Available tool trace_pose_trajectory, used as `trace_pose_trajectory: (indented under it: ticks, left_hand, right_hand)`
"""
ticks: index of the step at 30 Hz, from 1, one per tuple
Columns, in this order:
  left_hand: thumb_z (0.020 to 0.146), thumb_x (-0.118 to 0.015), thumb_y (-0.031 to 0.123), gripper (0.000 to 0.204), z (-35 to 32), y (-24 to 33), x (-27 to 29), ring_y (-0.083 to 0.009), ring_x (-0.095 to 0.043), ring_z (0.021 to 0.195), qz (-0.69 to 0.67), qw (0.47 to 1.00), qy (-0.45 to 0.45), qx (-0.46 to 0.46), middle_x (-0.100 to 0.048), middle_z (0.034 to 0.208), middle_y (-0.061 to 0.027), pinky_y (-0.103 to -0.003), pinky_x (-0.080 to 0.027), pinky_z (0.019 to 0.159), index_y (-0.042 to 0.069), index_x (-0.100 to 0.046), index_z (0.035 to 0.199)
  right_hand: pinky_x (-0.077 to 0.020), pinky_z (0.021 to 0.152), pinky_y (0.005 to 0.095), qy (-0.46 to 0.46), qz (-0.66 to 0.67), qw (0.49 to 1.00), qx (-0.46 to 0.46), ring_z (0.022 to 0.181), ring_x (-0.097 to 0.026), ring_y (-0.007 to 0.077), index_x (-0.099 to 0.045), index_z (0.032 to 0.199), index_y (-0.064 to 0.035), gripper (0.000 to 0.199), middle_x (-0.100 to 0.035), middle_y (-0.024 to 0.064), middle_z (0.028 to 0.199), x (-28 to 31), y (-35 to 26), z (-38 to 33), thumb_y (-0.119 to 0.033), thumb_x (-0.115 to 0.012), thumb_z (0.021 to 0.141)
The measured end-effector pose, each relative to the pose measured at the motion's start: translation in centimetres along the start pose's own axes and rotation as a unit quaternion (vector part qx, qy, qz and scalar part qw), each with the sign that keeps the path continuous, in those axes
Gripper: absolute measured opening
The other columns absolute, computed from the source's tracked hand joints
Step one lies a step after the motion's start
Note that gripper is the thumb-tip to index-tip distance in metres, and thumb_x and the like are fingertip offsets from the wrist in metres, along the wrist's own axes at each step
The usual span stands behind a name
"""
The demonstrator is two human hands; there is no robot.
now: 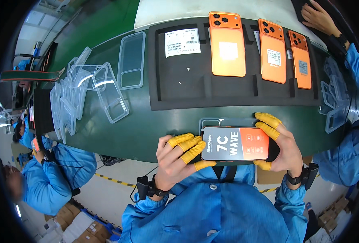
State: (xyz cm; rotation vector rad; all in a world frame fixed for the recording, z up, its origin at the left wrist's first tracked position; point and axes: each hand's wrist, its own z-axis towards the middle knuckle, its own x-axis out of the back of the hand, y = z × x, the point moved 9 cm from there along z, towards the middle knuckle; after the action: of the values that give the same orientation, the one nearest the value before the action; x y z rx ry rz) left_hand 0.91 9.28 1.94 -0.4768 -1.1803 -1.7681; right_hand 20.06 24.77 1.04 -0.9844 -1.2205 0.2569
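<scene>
Left hand [179,158] and right hand [285,152], both half-curled, grip opposite ends of the phone [235,143]; a clear case [238,121] peeks past its far side (can't tell if they touch). I'd keep pressure even, yellow finger cots [193,153] along the edges.

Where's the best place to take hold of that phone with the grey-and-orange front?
Probably by its short ends, one hand from each side. The phone is flat and face up, long edges running left to right, so its ends point toward the left hand and right hand; that grip leaves most of its front uncovered.
</scene>
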Motion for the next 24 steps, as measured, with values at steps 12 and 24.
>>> trace_pose_trajectory:
  ticks: [12,24]
  left_hand:
    - [0.049,-0.1,0.032,0.094,1.1,-2.8,-0.8,-0.0343,-0.061,0.114,-0.089,0.984,-0.08,0.133,-0.061,0.13,-0.016,-0.042,-0.049,0.097,0.005,-0.058,0.129]
    - [0.047,-0.097,0.025,0.099,4.3,-2.3,-1.1,-0.0352,-0.056,0.109,-0.037,0.974,-0.202,0.092,-0.056,0.123,-0.0158,-0.043,-0.048,0.094,0.001,-0.058,0.134]
  right_hand:
    - [-0.0454,0.1,0.0457,-0.012,-0.1,0.995,0.011,0.12,-0.054,0.038,-0.063,0.13,-0.0015,0.08,-0.057,0.0161,0.13,-0.7,-1.5,0.7,-0.028,-0.089,0.059]
    - [-0.0393,0.108,0.047,0.052,-0.087,0.994,-0.041,0.127,-0.048,0.0411,-0.054,0.137,-0.0012,0.1,-0.053,0.02,0.133,-0.8,-0.1,-0.9,-0.036,-0.096,0.053]
